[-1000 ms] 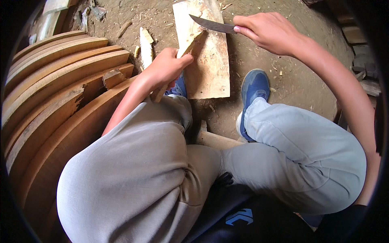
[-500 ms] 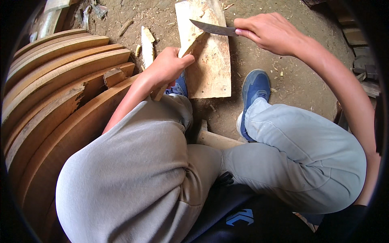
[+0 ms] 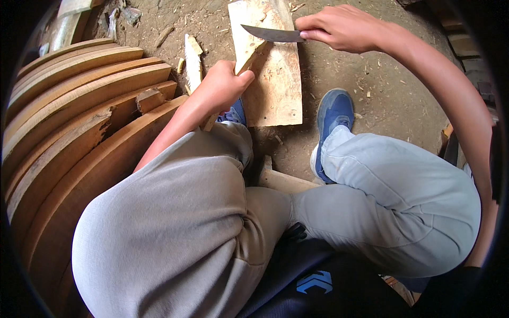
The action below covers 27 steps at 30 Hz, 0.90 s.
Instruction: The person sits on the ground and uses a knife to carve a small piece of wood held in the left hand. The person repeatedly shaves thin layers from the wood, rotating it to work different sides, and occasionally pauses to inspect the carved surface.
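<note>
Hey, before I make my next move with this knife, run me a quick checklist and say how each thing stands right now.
1. Knife held in the right hand: ok, fingers closed around its handle end.
2. Wood piece held in the left hand: ok, gripped below its far end.
3. Left hand apart from the knife: ok, there is a visible gap.
4. Blue shoes apart from the knife: ok, both are nearer your body.
5. Wood piece's far end resting on the wide board: cannot tell from this angle.
6. Knife touching the wood piece: cannot tell.
</note>
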### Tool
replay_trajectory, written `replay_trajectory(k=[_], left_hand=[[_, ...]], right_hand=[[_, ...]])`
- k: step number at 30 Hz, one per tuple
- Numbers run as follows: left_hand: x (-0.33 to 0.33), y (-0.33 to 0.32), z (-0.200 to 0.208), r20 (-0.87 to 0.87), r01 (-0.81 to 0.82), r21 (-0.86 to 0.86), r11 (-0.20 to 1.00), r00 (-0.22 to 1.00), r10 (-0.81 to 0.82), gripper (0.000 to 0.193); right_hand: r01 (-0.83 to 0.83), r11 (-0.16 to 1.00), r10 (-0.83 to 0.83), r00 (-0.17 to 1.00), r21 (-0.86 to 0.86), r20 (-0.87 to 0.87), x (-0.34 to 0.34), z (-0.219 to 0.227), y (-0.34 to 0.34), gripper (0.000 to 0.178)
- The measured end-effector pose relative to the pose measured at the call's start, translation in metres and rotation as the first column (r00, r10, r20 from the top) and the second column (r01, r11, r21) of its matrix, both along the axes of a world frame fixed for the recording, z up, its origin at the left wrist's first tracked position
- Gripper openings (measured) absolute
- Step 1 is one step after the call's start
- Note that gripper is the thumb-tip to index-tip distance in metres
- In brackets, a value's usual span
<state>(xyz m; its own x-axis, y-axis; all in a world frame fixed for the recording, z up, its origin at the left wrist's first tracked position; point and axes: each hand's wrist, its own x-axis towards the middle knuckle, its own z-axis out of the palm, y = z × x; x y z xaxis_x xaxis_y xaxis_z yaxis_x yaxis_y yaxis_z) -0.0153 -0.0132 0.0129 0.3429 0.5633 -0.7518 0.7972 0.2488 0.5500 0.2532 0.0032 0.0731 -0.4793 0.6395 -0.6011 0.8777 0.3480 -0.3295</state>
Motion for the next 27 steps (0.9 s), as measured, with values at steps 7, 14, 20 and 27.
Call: replay_trajectory(k=[7, 14, 20, 27], left_hand=[[0.001, 0.002, 0.000, -0.007, -0.001, -0.004, 1.000, 1.000, 0.001, 0.035], [0.000, -0.001, -0.003, -0.004, -0.020, 0.009, 1.000, 1.000, 0.020, 0.035], [-0.002, 0.001, -0.001, 0.005, -0.032, 0.002, 0.999, 0.999, 0.032, 0.034], [0.001, 0.000, -0.001, 0.003, -0.039, -0.012, 0.999, 0.999, 0.039, 0.033]], right_hand=[[-0.016, 0.990, 0.028, 0.996, 0.142, -0.085, -0.008, -0.019, 0.008, 0.026], [0.064, 0.989, -0.064, 0.998, 0.131, -0.002, -0.001, -0.018, -0.018, 0.025], [0.128, 0.959, -0.118, 0.992, 0.253, -0.052, 0.008, -0.017, -0.025, 0.025], [0.061, 0.953, -0.049, 0.998, 0.297, -0.048, 0.008, -0.017, -0.027, 0.022]])
